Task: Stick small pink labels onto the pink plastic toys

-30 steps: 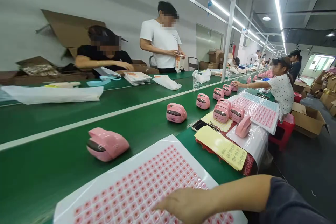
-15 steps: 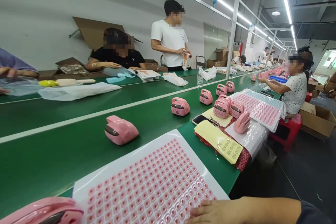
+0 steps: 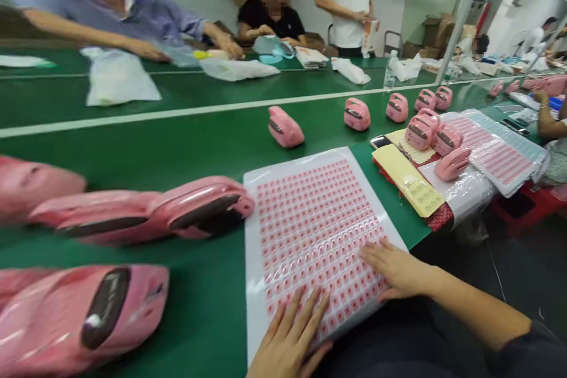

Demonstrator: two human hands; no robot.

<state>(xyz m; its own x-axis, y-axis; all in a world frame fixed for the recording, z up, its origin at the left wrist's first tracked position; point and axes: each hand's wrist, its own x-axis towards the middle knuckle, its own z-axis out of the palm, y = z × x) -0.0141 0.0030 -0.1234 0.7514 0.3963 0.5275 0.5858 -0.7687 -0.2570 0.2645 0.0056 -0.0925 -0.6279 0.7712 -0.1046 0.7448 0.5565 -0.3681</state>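
A white sheet of small pink-and-red stickers [image 3: 319,218] lies in front of me on the green work surface. My left hand [image 3: 295,331] rests on its near left part, fingers spread and flat. On the near right edge lies my right hand [image 3: 394,269], fingers stretched out and holding nothing. Left of the sheet, a pink plastic housing with a dark window [image 3: 208,207] reaches its edge, in a row with others. Nearer to me is a larger-looking pink housing [image 3: 124,307], somewhat blurred. Another pink housing [image 3: 286,127] stands beyond the sheet.
Yellow label sheets [image 3: 410,180] lie on red material at the right, beside more pink housings [image 3: 423,129] and a phone [image 3: 381,142]. Co-workers sit and stand across the green belt [image 3: 199,147]. A water bottle [image 3: 390,71] and plastic bags [image 3: 119,77] are on the far side.
The view has swung left and down. My left hand now shows on the sticker sheet, along with more pink housings at the left. My right hand still lies on the sheet.
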